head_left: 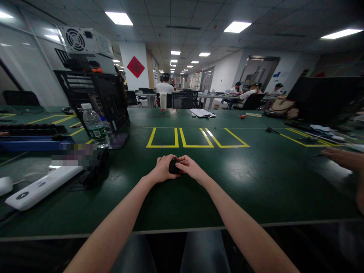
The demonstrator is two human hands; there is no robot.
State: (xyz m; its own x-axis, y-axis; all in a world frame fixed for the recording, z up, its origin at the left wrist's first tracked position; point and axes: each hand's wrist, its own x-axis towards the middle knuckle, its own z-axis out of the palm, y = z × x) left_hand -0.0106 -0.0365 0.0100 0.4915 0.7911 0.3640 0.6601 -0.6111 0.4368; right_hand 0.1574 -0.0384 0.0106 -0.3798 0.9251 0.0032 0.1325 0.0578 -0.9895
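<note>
A small black rounded object [173,166] is between my two hands, close above or on the green tabletop [176,204]. Its kind cannot be made out, since my fingers cover much of it. My left hand [163,167] wraps around its left side, with fingers over the top and the thumb below. From the right, my right hand [190,167] pinches its edge with fingers and thumb. Just beyond my hands, yellow tape lines [163,146] mark several open boxes on the table.
On the left stand a water bottle [95,127], a black computer case [109,98] and a white power strip [42,187]. A white cup [163,101] and a clipboard [202,113] lie farther back. Another person's hand [342,157] reaches in at the right.
</note>
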